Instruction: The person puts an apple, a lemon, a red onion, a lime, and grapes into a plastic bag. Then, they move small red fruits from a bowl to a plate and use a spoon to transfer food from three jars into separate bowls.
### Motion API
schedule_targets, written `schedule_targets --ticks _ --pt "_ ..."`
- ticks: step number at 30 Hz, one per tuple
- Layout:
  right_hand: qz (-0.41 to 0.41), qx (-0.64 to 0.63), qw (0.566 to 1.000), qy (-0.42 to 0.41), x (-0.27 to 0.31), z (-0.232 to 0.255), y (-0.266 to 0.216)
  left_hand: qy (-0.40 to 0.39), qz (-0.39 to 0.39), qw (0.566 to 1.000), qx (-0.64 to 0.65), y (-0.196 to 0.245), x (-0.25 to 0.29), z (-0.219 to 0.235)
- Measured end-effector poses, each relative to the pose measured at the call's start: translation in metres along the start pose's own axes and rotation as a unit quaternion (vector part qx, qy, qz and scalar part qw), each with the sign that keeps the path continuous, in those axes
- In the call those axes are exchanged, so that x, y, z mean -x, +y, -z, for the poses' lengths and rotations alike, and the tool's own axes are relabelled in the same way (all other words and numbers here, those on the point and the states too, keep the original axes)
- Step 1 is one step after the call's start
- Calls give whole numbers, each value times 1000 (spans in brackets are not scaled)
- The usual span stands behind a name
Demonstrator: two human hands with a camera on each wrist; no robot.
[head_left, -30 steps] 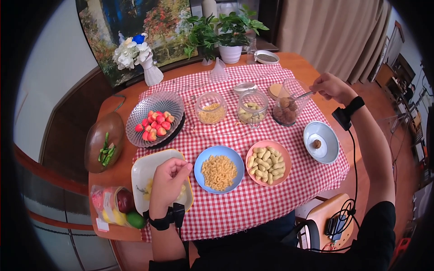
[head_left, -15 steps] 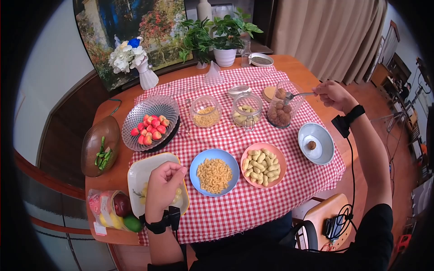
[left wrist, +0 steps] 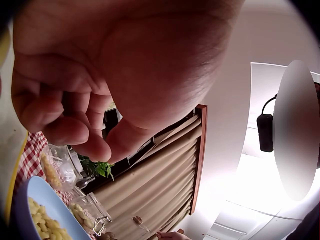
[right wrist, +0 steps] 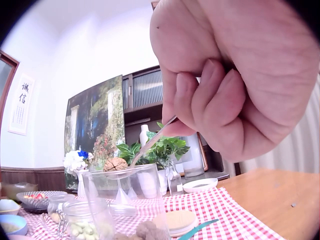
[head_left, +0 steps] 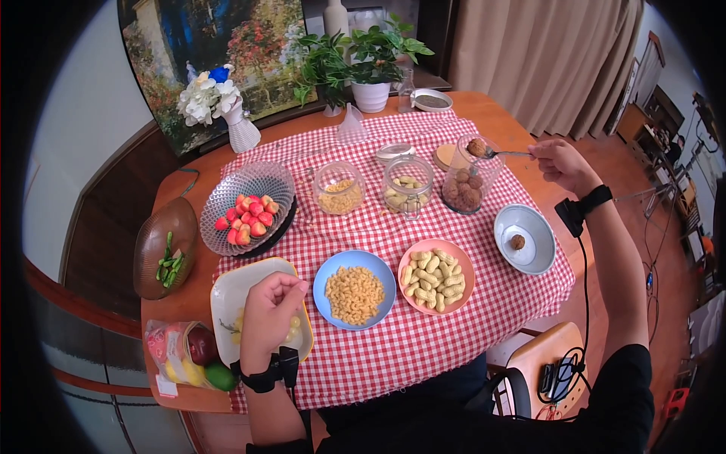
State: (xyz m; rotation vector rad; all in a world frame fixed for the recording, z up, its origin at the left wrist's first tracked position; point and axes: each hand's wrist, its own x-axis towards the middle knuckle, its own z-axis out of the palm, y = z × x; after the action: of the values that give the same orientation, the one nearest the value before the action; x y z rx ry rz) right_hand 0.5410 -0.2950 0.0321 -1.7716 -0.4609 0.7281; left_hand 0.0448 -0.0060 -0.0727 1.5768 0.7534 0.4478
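My right hand [head_left: 563, 163] grips the thin metal handle of a spoon [right wrist: 152, 142], its fingers curled round it. A walnut [right wrist: 115, 164] rides on the spoon's far end, level with the mouth of a tall glass jar [head_left: 490, 178]. More walnuts [head_left: 463, 191] lie at the bottom of that jar. To its front right, a light blue-grey bowl [head_left: 541, 256] holds a single walnut [head_left: 517, 242]. My left hand [head_left: 268, 310] hangs loosely curled and empty over a white tray with a yellow rim [head_left: 234, 284], partly hiding the grapes in it.
Pasta fills a blue plate [head_left: 321, 295], and peanuts lie on a pink plate [head_left: 470, 284]. Behind stand a pasta jar [head_left: 340, 170] and a peanut jar [head_left: 408, 166]. A glass bowl [head_left: 215, 200] of red fruit sits left; a wooden lid [head_left: 445, 157] lies beside the walnut jar.
The spoon has risen from inside the tall jar to its mouth, lifting a walnut with it. My left hand stays over the tray; the head view has shifted slightly.
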Motion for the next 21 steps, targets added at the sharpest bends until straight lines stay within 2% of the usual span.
schedule_targets --ticks 8,19,20,21 --pt "26 -22 999 7 37 30 11 3 -3 1000 -7 1 0 0" --pt "-38 50 997 54 105 61 73 3 -1 1000 -5 -1 0 -1" --pt "10 186 978 92 108 55 76 2 -1 1000 -4 -1 -1 -2" --pt "58 318 938 128 111 51 76 0 -2 1000 -4 -1 -1 -2"
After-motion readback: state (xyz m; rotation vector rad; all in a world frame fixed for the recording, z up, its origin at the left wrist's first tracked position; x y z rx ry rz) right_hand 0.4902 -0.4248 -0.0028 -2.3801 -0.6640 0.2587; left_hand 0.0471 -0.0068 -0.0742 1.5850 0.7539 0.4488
